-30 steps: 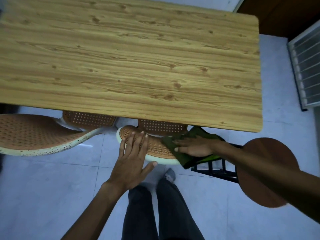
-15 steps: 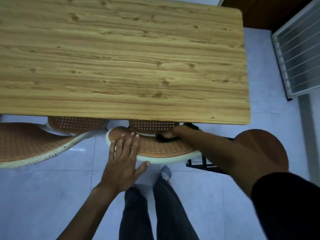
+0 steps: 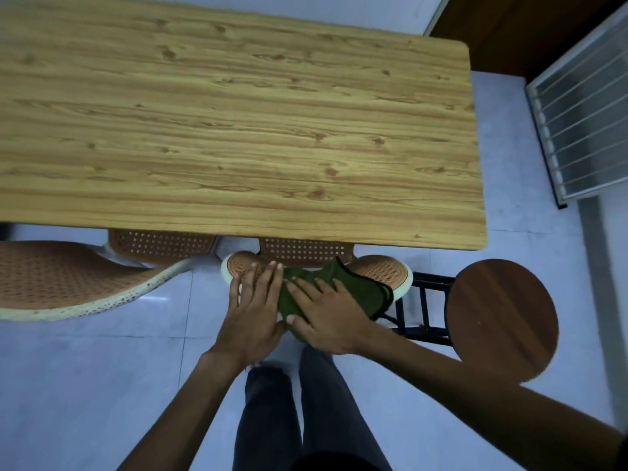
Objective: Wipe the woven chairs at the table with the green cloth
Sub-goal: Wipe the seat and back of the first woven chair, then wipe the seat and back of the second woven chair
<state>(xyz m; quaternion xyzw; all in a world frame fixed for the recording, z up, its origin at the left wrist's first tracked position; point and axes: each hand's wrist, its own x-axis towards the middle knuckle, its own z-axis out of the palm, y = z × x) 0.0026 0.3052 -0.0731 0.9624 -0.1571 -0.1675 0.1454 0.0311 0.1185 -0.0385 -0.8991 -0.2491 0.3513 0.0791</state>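
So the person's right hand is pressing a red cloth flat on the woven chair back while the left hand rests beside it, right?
Not quite: in the head view the cloth under the right hand is green. The rest holds: it is on the woven chair, left hand beside it.

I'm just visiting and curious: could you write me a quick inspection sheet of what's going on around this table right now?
Surface: wooden table, top bare.
Job's things: green cloth spread on the top of the woven chair tucked under the table; second woven chair to the left.
Clutter: round wooden stool on the right.
Hands: right hand flat on the cloth; left hand flat on the chair beside it.
Cables: nothing seen.
Surroundings: pale tiled floor, barred panel at right.
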